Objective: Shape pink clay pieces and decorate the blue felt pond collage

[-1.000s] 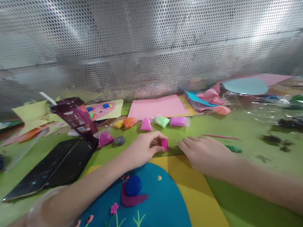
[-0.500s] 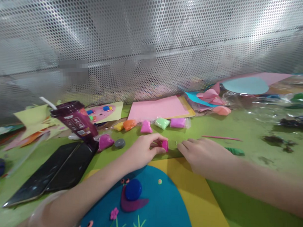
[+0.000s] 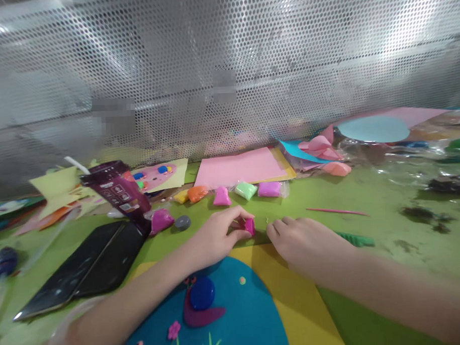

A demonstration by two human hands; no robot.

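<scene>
one pinching left hand (image 3: pixel 219 234), curled right hand (image 3: pixel 303 239)

The small piece (image 3: pixel 249 226) in your left hand (image 3: pixel 218 234) was hot pink. Your snail's shell (image 3: pixel 202 293) was royal blue and its body (image 3: pixel 201 318) purple, on a teal sheet (image 3: pixel 253 317) against mustard-yellow card (image 3: pixel 300 301). Your table (image 3: pixel 381 187) was lime green; your clay packets (image 3: pixel 245 190) ran yellow, orange, pink, mint and violet. Your tumbler (image 3: pixel 119 191) was dark plum, the perforated panel (image 3: pixel 286 60) silver and dotted.
</scene>
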